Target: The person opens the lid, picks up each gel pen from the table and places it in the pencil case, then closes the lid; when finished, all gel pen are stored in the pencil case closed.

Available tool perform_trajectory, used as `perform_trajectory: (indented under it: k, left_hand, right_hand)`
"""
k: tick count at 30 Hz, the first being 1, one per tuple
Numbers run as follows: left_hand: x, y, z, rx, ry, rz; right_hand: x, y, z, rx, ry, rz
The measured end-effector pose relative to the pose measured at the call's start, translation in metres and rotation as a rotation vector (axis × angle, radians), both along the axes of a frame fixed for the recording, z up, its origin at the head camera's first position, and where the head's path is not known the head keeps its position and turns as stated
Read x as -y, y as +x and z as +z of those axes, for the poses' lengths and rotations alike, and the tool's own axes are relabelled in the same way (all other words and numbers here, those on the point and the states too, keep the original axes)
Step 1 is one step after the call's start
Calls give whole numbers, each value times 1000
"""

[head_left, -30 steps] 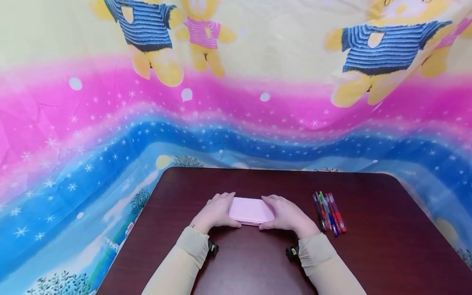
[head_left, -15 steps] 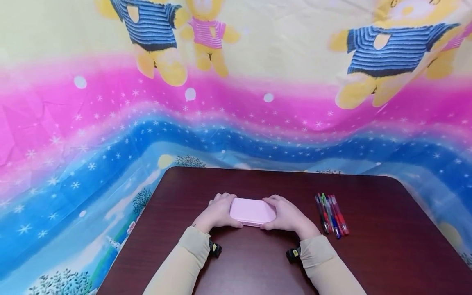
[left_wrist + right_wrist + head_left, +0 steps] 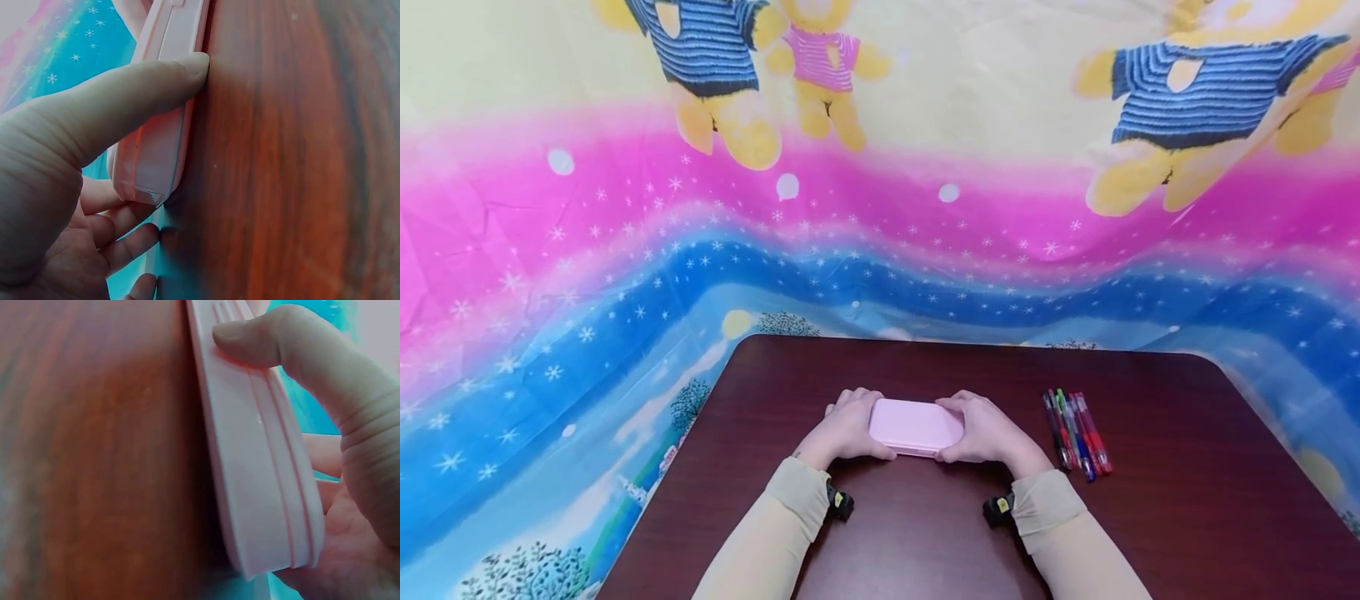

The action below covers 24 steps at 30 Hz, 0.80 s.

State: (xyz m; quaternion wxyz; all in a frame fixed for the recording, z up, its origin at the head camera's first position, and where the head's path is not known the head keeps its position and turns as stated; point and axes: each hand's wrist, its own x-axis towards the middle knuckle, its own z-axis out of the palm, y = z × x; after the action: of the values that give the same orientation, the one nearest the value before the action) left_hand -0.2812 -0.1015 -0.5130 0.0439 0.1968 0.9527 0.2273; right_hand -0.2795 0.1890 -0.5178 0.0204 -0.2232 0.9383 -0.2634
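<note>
Both hands' grip has tightened on the pink case (image 3: 916, 426), fingers curling further over its ends.

1 pink case (image 3: 916, 425), ~5 pens (image 3: 1077, 432), 1 table (image 3: 1180, 508)

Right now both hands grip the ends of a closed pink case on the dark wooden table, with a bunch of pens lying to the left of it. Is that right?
Not quite: the pens lie to the right of the pink case, beyond the right hand, as the head view shows. The rest holds: the left hand and right hand grip the ends of the closed case on the dark wooden table.
</note>
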Motion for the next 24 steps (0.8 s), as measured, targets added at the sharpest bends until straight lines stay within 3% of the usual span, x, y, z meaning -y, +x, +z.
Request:
perform_trajectory:
  k: [7,16,24]
  left_hand:
    - [1,-1,-1,9,30,2]
    - [5,-4,-6,29,58,10]
    - [6,-5,-8,74,92,49]
  right_hand:
    - [-1,-4,5,-10,0,24]
    - [-11,-8,10,101,-59,49]
    - [-30,-7,17,116,-229,-10]
